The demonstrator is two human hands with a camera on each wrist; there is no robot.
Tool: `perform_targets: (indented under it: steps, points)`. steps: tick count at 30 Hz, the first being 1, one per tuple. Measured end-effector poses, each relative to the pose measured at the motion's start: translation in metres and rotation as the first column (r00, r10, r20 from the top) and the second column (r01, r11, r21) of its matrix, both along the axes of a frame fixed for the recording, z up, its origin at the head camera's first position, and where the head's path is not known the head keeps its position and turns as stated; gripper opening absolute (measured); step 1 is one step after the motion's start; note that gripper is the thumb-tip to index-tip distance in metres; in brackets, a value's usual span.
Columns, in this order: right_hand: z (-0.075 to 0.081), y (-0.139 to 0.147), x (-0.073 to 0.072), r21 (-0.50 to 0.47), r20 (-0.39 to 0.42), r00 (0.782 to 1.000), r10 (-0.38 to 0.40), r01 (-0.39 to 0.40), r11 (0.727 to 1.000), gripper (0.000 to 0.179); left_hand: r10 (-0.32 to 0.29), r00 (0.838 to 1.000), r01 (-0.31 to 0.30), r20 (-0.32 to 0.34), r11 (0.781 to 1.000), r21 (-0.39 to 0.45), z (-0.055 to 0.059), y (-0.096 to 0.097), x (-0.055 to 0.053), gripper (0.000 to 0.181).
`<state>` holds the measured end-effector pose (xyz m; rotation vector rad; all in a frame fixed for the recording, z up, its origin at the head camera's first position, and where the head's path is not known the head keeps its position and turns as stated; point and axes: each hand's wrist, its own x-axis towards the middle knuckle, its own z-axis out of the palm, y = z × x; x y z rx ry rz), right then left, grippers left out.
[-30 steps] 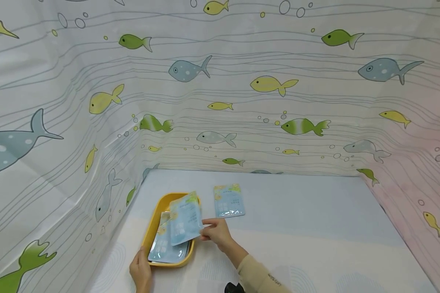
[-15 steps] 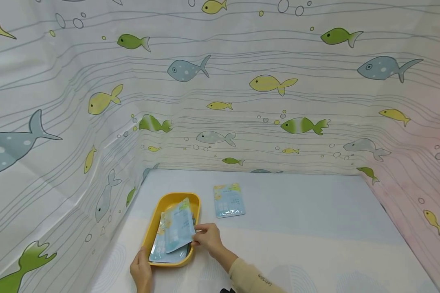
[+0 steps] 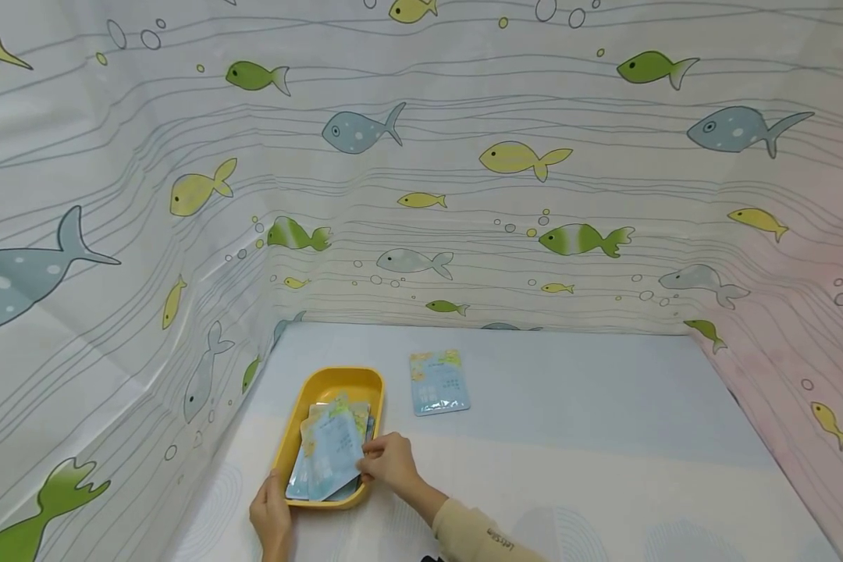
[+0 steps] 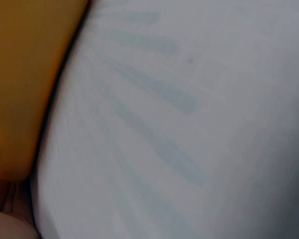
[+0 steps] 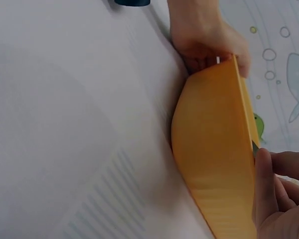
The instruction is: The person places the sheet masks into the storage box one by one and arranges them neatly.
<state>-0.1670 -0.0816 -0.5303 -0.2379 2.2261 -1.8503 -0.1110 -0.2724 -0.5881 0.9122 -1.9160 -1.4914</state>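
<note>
A yellow plastic tray [image 3: 289, 449] stands at the left of the table, several light-blue flat packets inside. At its near-left corner my left hand [image 3: 271, 515] grips the rim; in the right wrist view that hand [image 5: 209, 37] has its thumb over the edge and fingers outside. My right hand [image 3: 391, 460], over the tray's right rim, pinches the right edge of the top packet [image 3: 335, 451]. This packet lies tilted over the others in the tray. Seen from the left wrist, the tray wall [image 4: 30, 74] hides most of the left hand [image 4: 12, 219].
Another light-blue packet [image 3: 439, 382] lies flat on the table [image 3: 569, 406], right of the tray. A fish-patterned sheet [image 3: 457, 226] walls the table at the back and both sides. A small dark object [image 5: 132, 2] shows at the top of the right wrist view.
My right hand has brought the pinched packet left, toward me and down into the tray, onto the other packets. The left hand keeps its grip on the tray.
</note>
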Motion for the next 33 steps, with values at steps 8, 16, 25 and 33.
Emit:
perform_targets:
  steps: [8,16,25,33]
  points:
    - [0.003,0.001,0.000,0.161,-0.071,0.995,0.068,-0.056,0.985,0.021,0.002,1.000,-0.001,-0.002,1.000,0.020,-0.001,0.000,-0.001,0.047]
    - [0.002,0.002,0.002,0.271,-0.212,0.969,0.130,-0.069,0.960,0.019,0.011,1.000,-0.011,0.006,1.000,0.002,-0.001,-0.001,-0.002,0.048]
    - [0.000,0.004,0.003,0.245,-0.290,0.946,0.146,-0.074,0.967,0.016,0.007,1.000,-0.007,0.016,1.000,-0.013,0.000,0.000,-0.003,0.049]
    - [-0.003,0.019,-0.007,0.081,-0.289,0.949,0.124,-0.105,0.991,0.019,-0.005,1.000,0.005,0.006,1.000,0.005,-0.002,-0.001,-0.004,0.048]
